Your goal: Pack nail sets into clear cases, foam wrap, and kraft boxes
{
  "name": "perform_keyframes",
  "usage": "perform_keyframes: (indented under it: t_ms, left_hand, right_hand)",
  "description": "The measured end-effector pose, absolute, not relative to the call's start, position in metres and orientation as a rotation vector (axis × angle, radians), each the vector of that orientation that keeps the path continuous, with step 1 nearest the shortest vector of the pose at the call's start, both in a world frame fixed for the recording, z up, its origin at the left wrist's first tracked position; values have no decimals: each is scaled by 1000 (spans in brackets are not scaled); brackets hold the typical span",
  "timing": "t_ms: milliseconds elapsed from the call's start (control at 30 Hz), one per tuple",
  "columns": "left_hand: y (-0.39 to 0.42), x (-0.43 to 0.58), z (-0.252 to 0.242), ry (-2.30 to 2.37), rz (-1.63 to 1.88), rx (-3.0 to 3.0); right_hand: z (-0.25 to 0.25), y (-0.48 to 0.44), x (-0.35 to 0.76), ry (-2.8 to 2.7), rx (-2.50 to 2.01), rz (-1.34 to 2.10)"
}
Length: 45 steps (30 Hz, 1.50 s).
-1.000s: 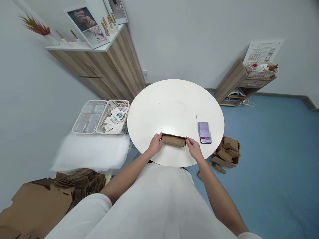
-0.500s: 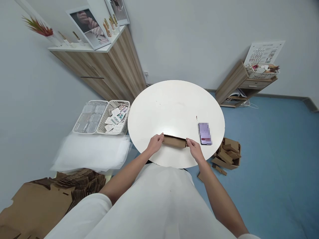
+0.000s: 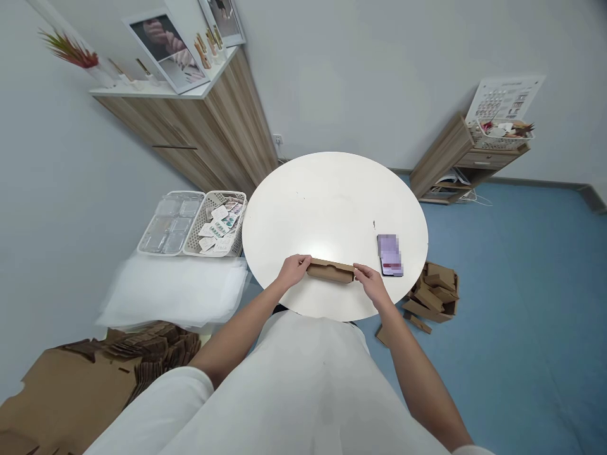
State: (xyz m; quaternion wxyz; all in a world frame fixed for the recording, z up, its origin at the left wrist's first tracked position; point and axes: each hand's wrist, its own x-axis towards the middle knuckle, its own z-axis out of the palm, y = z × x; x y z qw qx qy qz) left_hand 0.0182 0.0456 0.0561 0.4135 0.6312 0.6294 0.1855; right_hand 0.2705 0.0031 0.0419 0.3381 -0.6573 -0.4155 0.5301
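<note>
A small brown cardboard box (image 3: 331,272), long and narrow, lies near the front edge of the round white table (image 3: 327,196). Its top flap is folded over, and a notch shows in the middle of the front edge. At the box's left end, my left hand (image 3: 294,270) grips the corner with fingers closed. My right hand (image 3: 370,280) pinches the right end, its thumb and fingers at the corner. To the right of that hand lies a phone (image 3: 389,254) with a blurred purple screen.
White baskets (image 3: 215,221) with printed cards and clear cases stand left of the table. Below them are translucent sheets (image 3: 175,287) and stacked flat cardboard (image 3: 71,392). On the floor at right, a carton (image 3: 434,292) holds folded boxes. A wooden cabinet (image 3: 190,133) stands behind.
The box's lid flap has come down over its opening, so the top panel and notch now show. Both hands stay at the two ends, with fingers slightly shifted.
</note>
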Motion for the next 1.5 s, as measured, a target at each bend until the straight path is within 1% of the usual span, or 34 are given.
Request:
perform_keyframes:
  t_ms: [133, 300, 467, 733, 900, 1000, 1167, 1267, 1367, 1500]
  left_hand:
    - [48, 16, 52, 1579, 524, 1440]
    - [46, 8, 41, 1538, 481, 1315]
    - [39, 0, 32, 1490, 419, 1279]
    - [37, 5, 28, 1393, 416, 1253]
    - [32, 5, 35, 1435, 367, 1247]
    - [28, 2, 36, 1452, 415, 1295]
    - [21, -5, 23, 1329, 567, 1285]
    - [15, -8, 13, 1308, 590, 1256]
    - [7, -9, 7, 1375, 543, 1251]
    - [-2, -6, 0, 1494, 501, 1311]
  right_hand:
    - [40, 5, 268, -1077, -1706, 1417]
    - [34, 4, 265, -1071, -1753, 1429]
    - [30, -2, 264, -1115, -1769, 1471]
    - [33, 2, 263, -1165, -1759, 1514]
    - [32, -5, 255, -1136, -1743, 1448]
    - [31, -13, 246, -1114, -1688, 1398]
    - [27, -27, 225, -984, -1607, 1365]
    - [23, -36, 214, -909, -1597, 1326]
    - [19, -46, 204, -870, -1674, 1284]
    - [11, -58, 195, -841, -1888, 1186]
